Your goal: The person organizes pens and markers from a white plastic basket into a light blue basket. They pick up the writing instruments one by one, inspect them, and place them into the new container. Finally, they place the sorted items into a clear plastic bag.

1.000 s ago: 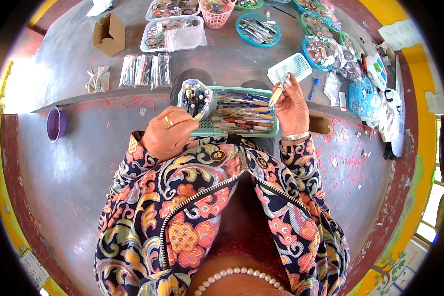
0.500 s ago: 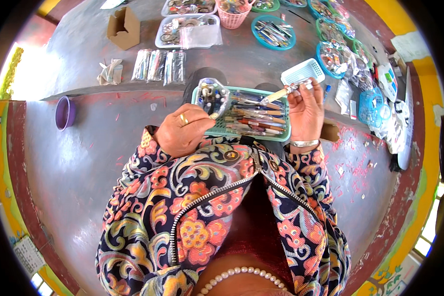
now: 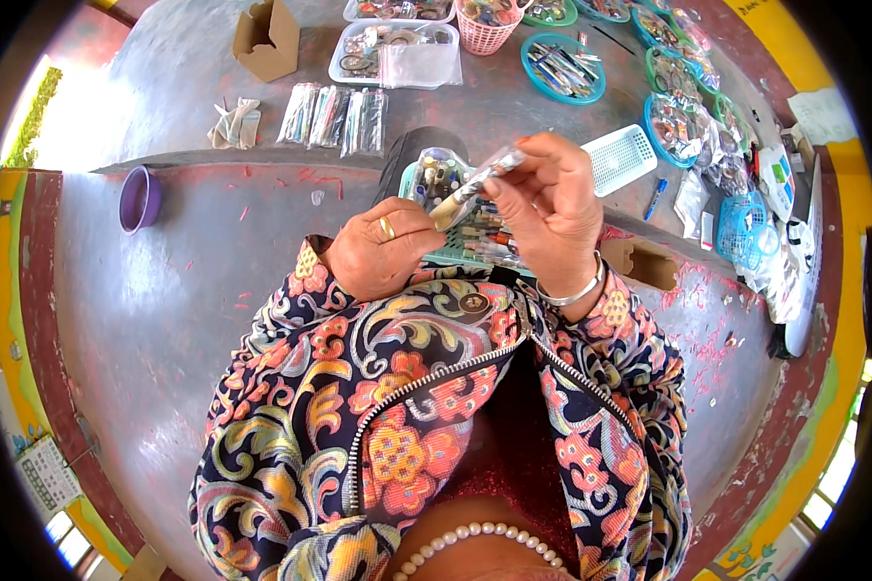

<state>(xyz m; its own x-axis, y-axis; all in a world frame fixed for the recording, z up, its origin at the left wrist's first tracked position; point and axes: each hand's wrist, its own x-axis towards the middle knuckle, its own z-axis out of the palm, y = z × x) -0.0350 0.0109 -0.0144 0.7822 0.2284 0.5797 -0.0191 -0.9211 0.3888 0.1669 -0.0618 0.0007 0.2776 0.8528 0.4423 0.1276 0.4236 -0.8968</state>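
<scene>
Just above the middle of the frame, both hands meet on a slim clear packet that seems to hold a pen or small brush. The right hand pinches its upper end between fingertips and thumb; the left hand, wearing a ring, is curled with its fingertips closed on the lower end. The step looks like sealing or closing the filled packet, so the next move calls for a steady pinch and a place to set it down. Directly under the hands sits a green tray of pens. Further up the frame lie finished clear packets in a row. At the left edge stands a small purple bowl.
</scene>
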